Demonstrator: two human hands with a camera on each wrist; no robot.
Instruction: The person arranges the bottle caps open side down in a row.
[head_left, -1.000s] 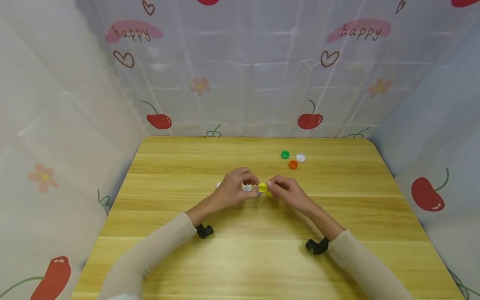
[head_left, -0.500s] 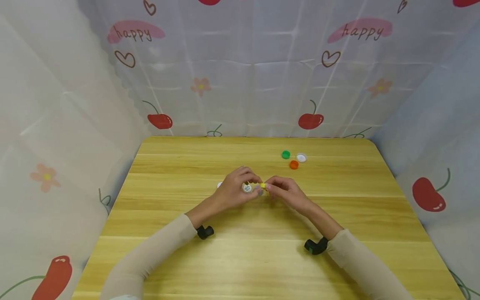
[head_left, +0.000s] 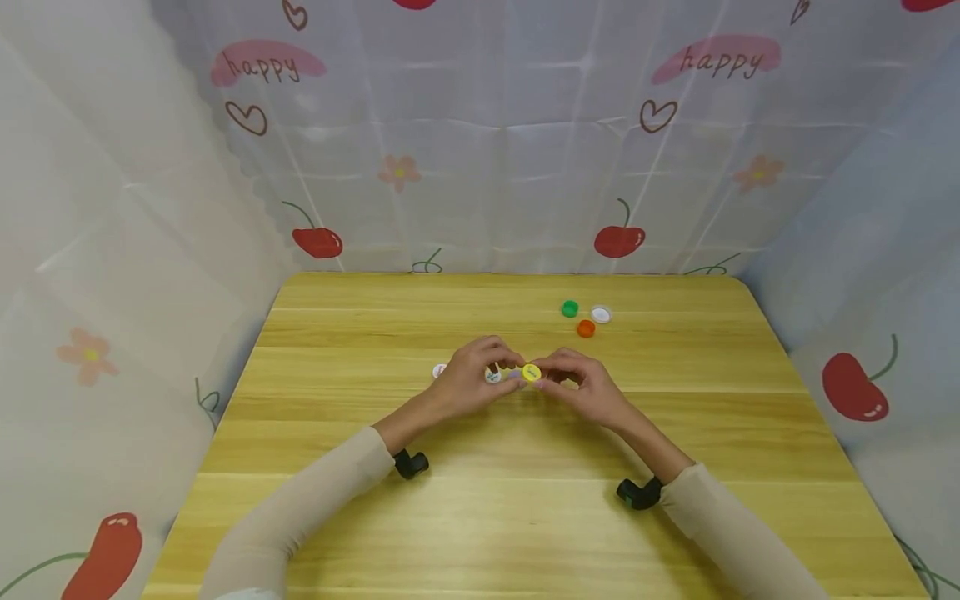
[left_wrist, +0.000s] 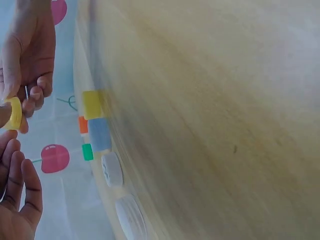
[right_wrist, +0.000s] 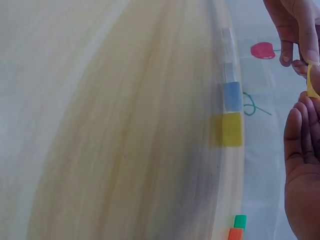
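Both hands meet above the table around a yellow bottle cap (head_left: 532,372), its top with dark writing facing the head camera. The left hand (head_left: 468,372) pinches its left edge with thumb and finger. From the other side, the right hand (head_left: 587,387) pinches it too. Below the hands, a second yellow cap (left_wrist: 92,105) and a blue cap (left_wrist: 99,134) lie on the table. The second yellow cap is hidden in the head view. Beside the blue one is a white cap (head_left: 492,377) with writing, and another white cap (head_left: 438,370) is farther left.
A green cap (head_left: 570,308), an orange cap (head_left: 586,328) and a white cap (head_left: 601,314) lie hollow side up toward the back of the wooden table (head_left: 480,517). Printed curtains (head_left: 495,175) enclose the table at the back and sides.
The yellow cap between the hands has been turned over: its hollow side showed first, then its edge, now its written top. The right fingers have shifted around it; the left hand stays nearly still.
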